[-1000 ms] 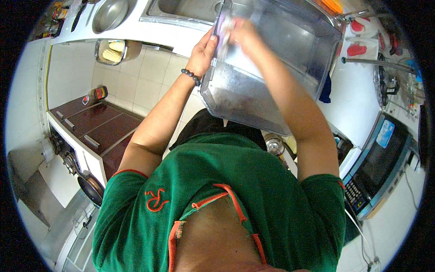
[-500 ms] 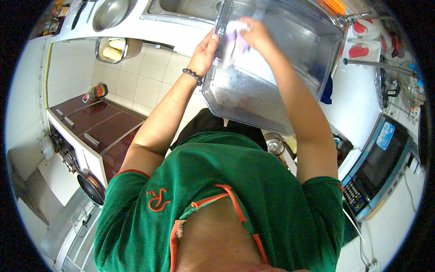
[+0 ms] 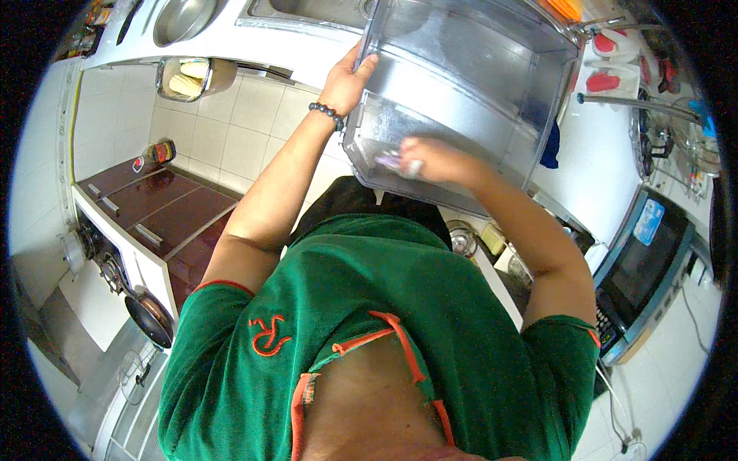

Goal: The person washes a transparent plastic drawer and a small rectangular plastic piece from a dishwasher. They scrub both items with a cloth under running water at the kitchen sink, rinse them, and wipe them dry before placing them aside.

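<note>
A large clear plastic bin, like a fridge drawer, is tilted in front of me with its open side facing me. My left hand, a dark bead bracelet at its wrist, grips the bin's left rim. Inside the bin, near the wall closest to my body, my right hand is closed on a white and purple cloth. Motion blurs that hand and the cloth a little. Most of the cloth is hidden under the fingers.
Behind the bin lies a white counter with a sink and a metal bowl. A container with corn is at the left. To the right stands a microwave; a frying pan sits at lower left.
My right hand has moved the cloth from the bin's upper left side down toward the wall nearest me. My left hand keeps its hold on the rim.
</note>
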Tool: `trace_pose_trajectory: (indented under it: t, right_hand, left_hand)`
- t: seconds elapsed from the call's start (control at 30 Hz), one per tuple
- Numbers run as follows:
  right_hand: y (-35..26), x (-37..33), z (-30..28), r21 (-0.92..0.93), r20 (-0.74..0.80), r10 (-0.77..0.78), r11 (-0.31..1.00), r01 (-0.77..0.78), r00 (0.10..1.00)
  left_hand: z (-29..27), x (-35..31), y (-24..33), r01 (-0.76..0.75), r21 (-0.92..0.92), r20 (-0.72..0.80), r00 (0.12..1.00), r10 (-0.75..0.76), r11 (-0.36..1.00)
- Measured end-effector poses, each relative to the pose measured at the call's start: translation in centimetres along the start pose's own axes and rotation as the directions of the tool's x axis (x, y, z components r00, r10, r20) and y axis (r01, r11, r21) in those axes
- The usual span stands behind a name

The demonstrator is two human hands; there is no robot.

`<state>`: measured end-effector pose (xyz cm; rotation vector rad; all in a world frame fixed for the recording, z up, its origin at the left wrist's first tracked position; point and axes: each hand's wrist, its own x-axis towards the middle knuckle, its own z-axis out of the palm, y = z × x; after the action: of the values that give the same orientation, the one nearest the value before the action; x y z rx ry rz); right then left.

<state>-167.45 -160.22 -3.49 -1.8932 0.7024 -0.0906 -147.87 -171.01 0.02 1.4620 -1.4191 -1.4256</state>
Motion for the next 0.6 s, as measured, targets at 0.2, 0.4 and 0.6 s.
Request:
trace_pose_trajectory:
  t: [0.2, 0.4, 0.6]
  right_hand:
    - [-0.4, -11.1, -3.8, -0.337, 0.157, 0.534, 0.82, -0.464, 0.831]
    - [5.4, -9.7, -0.9, -0.507, -0.691, 0.131, 0.613, -0.605, 0.711]
    - [-6.2, 3.1, 1.6, 0.136, -0.333, 0.381, 0.925, -0.356, 0.863]
  left_hand:
    - [0.0, 0.2, -0.7, -0.007, -0.007, -0.013, 1.0, 0.007, 1.0]
    - [0.3, 0.3, -0.9, -0.031, 0.064, -0.019, 0.999, 0.032, 0.997]
    - [0.4, 0.1, 0.1, -0.036, 0.167, -0.052, 0.998, 0.045, 0.985]
